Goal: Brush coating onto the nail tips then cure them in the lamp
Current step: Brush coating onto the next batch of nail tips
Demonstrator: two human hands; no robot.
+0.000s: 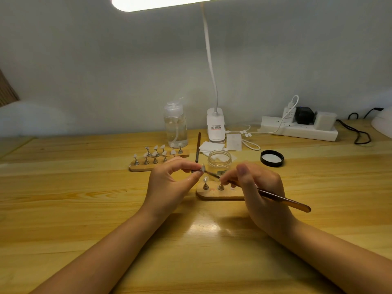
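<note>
My left hand point(169, 183) pinches a small metal stand with a nail tip point(203, 168) between thumb and fingers, held above the table. My right hand point(258, 187) grips a brown-handled brush point(284, 200), and its fine tip touches the held nail tip. Just below lies a short wooden holder point(212, 194) with two more stands; one carries a clear nail tip point(205, 179). An open glass jar point(219, 161) stands right behind the hands, its black lid point(272, 158) lying to the right. At the far right edge sits part of a white curing lamp point(382, 122).
Two longer wooden holders point(157, 161) with several nail tips sit back left. A clear pump bottle point(175, 126), a second brush point(198, 147), white wipes point(212, 147), a clip desk lamp point(216, 126) and a power strip point(299, 129) with cables line the back.
</note>
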